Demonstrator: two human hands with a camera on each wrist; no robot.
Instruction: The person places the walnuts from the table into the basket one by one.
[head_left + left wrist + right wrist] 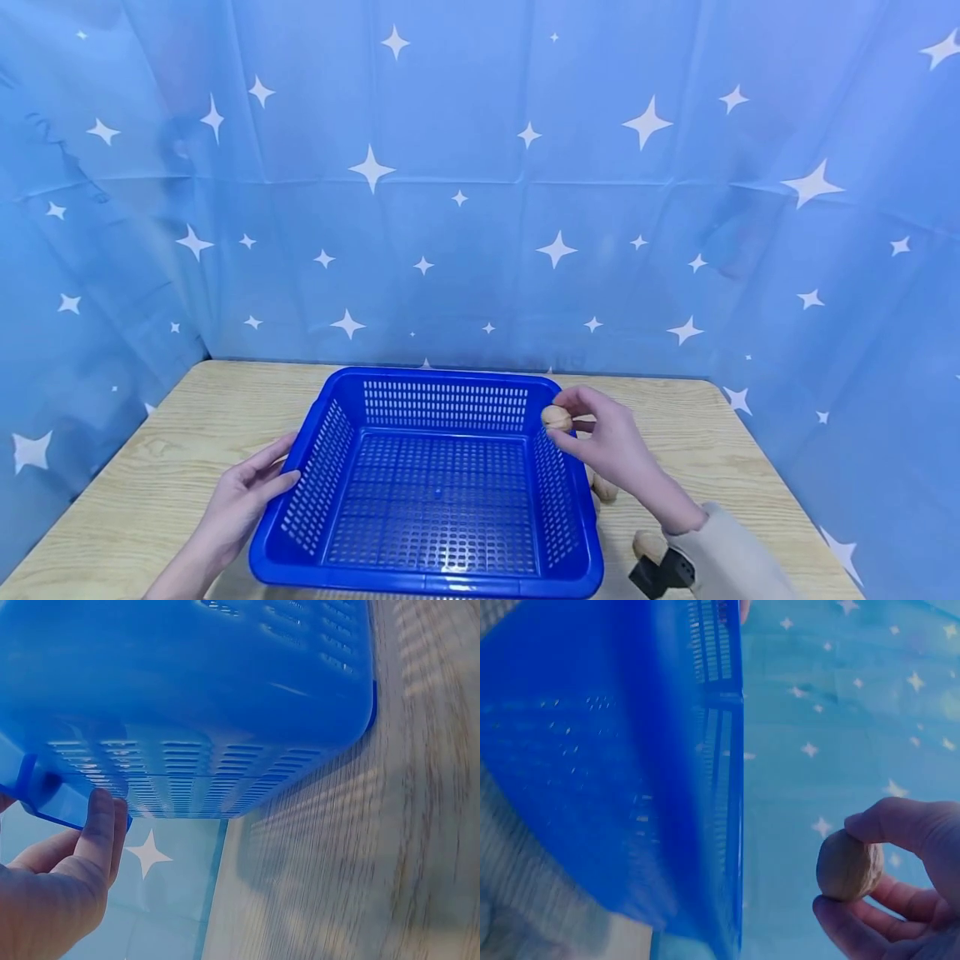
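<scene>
A blue perforated plastic basket (442, 583) stands on the table, with no object visible on its floor. My left hand (236, 500) grips its left rim, thumb on the upper edge and fingers on the outer side; the left wrist view shows the fingers (97, 832) against the rim. Over the basket's right rim, my right hand (615, 437) pinches a tan walnut (557, 418) between thumb and fingertips. The right wrist view has the same walnut (847, 866) held beside the basket wall (562, 750).
A few more walnuts (606, 488) lie against the basket's right outer side, partly hidden. Another walnut (648, 546) sits closer, beside the black wrist device (660, 575). A blue curtain with white stars (465, 167) surrounds the wooden table (720, 450).
</scene>
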